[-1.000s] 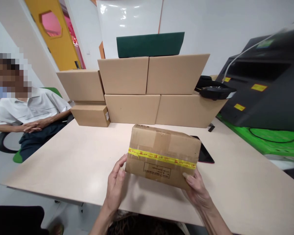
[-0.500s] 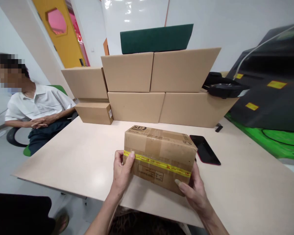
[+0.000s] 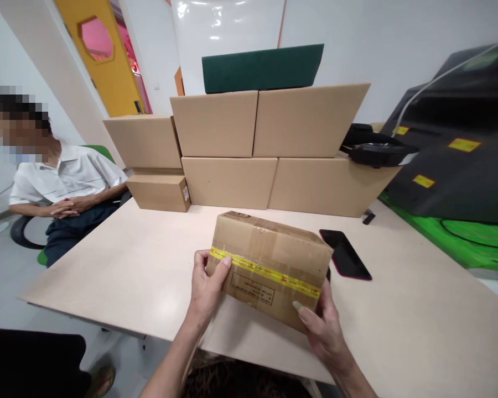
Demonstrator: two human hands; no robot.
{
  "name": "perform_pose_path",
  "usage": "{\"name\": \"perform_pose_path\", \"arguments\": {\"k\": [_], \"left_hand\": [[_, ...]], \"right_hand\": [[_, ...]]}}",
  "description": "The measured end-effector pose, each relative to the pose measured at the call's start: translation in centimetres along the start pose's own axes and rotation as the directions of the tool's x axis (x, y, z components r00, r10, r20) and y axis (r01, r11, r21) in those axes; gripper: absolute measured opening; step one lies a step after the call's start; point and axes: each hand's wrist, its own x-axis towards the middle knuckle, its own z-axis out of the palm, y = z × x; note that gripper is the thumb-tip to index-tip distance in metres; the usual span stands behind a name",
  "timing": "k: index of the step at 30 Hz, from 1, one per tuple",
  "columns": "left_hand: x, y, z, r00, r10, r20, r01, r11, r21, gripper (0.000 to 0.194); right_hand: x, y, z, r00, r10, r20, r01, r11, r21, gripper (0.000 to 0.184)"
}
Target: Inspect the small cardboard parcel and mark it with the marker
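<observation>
Brown cardboard filled the middle of the head camera's view: a carton [image 3: 269, 243], crossed by a strip of yellow tape [image 3: 265, 271], was held between two bare hands above the near part of a pale table [image 3: 128, 271]. The left hand [image 3: 209, 282] gripped the left end, its thumb lying on the tape; the right hand [image 3: 323, 326] clasped the lower right corner, thumb on the front face. The carton was tilted, its right end lower. Whether its underside touched the table could not be told.

The handling looked to be partway along: the carton was firmly grasped by both hands, but neither set free nor opened. The tape seemed unbroken, with no flap lifted. How much was left could not be judged.

Just right of it lay a flat black device [image 3: 346, 254]. Beyond stood stacked cardboard boxes [image 3: 216, 127], topped by a green box [image 3: 261, 69]. At left sat a person [image 3: 66, 177], hands clasped.
</observation>
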Motion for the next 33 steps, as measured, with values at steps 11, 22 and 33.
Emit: {"name": "perform_pose_path", "arguments": {"k": [11,22,33], "left_hand": [[0.4,0.6,-1.1,0.992,0.005,0.123,-0.015,0.996,0.082,0.049],[2.9,1.6,-2.7,0.902,-0.112,0.417,0.132,0.991,-0.019,0.072],[2.0,0.7,-2.5,0.882,-0.157,0.445,0.189,0.981,-0.029,0.068]], "right_hand": [[1.1,0.6,-1.9,0.999,0.029,0.018,-0.030,0.999,0.020,0.084],[1.2,-0.2,-1.4,0.996,-0.013,0.087,0.014,1.000,-0.016,0.083],[5.3,-4.9,-0.5,0.982,0.076,0.171,-0.049,0.986,-0.157,0.097]]}}
